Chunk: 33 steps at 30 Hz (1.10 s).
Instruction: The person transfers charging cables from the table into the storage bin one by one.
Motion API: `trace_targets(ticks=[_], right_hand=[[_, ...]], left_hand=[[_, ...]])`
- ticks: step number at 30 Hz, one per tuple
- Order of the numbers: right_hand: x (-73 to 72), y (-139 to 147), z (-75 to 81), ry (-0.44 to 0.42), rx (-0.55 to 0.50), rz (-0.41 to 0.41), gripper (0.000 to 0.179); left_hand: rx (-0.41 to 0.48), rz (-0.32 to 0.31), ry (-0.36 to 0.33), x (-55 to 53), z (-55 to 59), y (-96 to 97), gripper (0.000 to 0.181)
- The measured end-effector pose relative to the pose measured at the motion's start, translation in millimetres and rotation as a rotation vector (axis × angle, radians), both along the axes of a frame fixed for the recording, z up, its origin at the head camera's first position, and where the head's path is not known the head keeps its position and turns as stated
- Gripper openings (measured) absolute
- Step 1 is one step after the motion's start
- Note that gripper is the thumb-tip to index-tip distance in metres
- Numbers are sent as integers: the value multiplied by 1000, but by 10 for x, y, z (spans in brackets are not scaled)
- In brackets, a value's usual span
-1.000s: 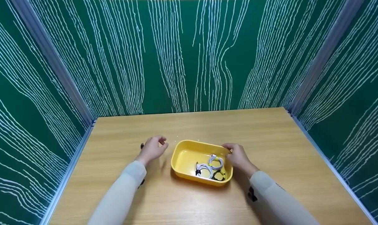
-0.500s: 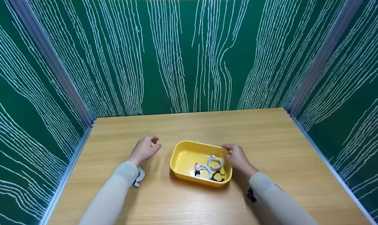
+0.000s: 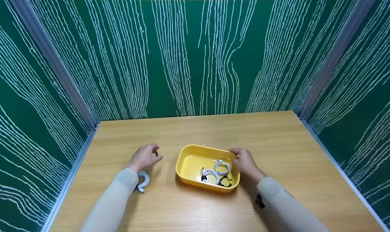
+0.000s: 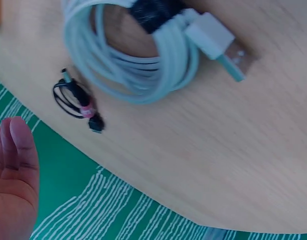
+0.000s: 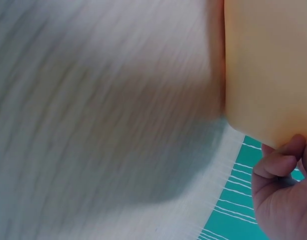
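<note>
My left hand hovers over the table left of the yellow bin, its fingers loosely bent and holding nothing. In the left wrist view, a small black cable, bundled with a pink tie, lies on the table apart from the fingers. Nearer the wrist is a thick coiled white cable with a black strap and a USB plug; my sleeve partly hides it in the head view. My right hand grips the right end of the yellow bin at its rim, the thumb and fingers pinching the wall.
Inside the bin lie two coiled white cables, one with a black strap and one with yellow ties, beside a small black cable. Green walls with white lines enclose the wooden table at the back and sides.
My left hand has moved left and slightly toward me, over where the small black cable lies. The coiled white cable has come out from under the sleeve. My right hand keeps its hold on the bin.
</note>
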State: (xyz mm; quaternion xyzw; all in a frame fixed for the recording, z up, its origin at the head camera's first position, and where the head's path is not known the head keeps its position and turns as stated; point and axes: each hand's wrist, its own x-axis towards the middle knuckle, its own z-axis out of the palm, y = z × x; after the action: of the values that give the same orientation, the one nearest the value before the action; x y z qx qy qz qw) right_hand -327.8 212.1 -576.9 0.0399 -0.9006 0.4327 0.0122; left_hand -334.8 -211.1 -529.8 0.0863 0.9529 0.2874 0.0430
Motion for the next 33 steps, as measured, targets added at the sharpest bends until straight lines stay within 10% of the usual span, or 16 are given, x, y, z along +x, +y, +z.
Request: trace_targets(ticks=[33], right_hand=[[7,-14,-19,29,8,15,49]], left_hand=[[-148,25,-67,-206,-285,-158,27]])
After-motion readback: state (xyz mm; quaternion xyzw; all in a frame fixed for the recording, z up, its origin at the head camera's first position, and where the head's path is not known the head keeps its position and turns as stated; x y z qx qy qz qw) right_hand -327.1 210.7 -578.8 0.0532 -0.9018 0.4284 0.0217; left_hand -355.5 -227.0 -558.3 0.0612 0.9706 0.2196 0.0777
